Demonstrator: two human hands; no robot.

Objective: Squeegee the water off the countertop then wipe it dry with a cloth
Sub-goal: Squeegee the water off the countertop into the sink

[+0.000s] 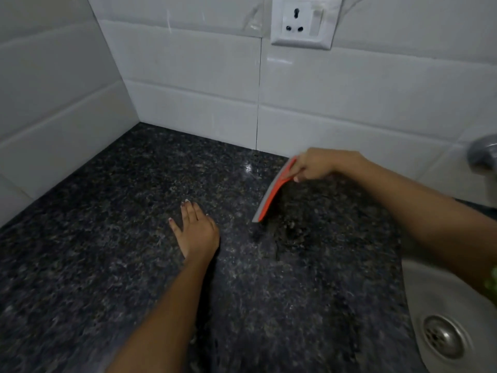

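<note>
Your right hand (316, 164) is gripping the orange plastic squeegee with the grey rubber blade (274, 191) by its top edge, fingers closed around it. The squeegee is lying with its long axis running diagonally, from near the back wall down toward you and to the left, its lower grey corner pointing at the middle of the speckled black granite countertop (107, 224). Whether the blade is touching the stone, you cannot tell from here. Your left hand (196, 232) is resting flat on the countertop, fingers spread wide and holding nothing, well left of the squeegee. The stone is looking glossy, with a dull wet patch beside the blade. The glazed white wall tiles (188, 76) are carrying a white three-pin socket (304, 22), no writing readable. A round steel sink (443, 319) is sitting at right.
</note>
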